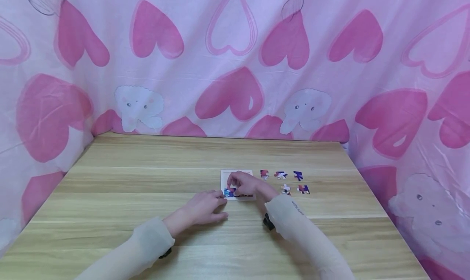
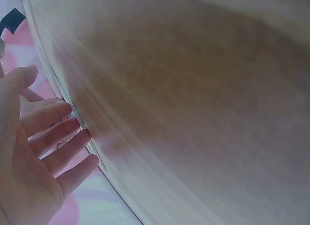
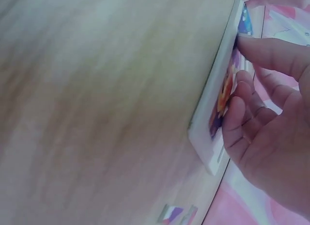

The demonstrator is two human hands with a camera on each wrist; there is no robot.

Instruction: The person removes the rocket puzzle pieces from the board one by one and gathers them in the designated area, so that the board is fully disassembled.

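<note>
A white puzzle tray [image 1: 222, 179] lies on the table, with blue and reddish puzzle pieces [image 1: 228, 193] fitted along its near side. My right hand [image 1: 245, 183] is over the tray, fingers curled, and appears to pinch a puzzle piece at the left part; the hand mostly hides it. In the right wrist view the thumb [image 3: 271, 54] is down at the picture, and the tray's pale edge [image 3: 201, 140] shows beside it. My left hand [image 1: 205, 206] rests by the tray's near left corner, its fingers [image 2: 72, 179] loosely extended and holding nothing.
Several loose puzzle pieces lie right of the tray, among them a red and purple piece [image 1: 264, 174] and a purple piece [image 1: 298, 175]. The wooden table [image 1: 128, 182] meets a pink heart-patterned curtain [image 1: 227, 92] at the back and sides.
</note>
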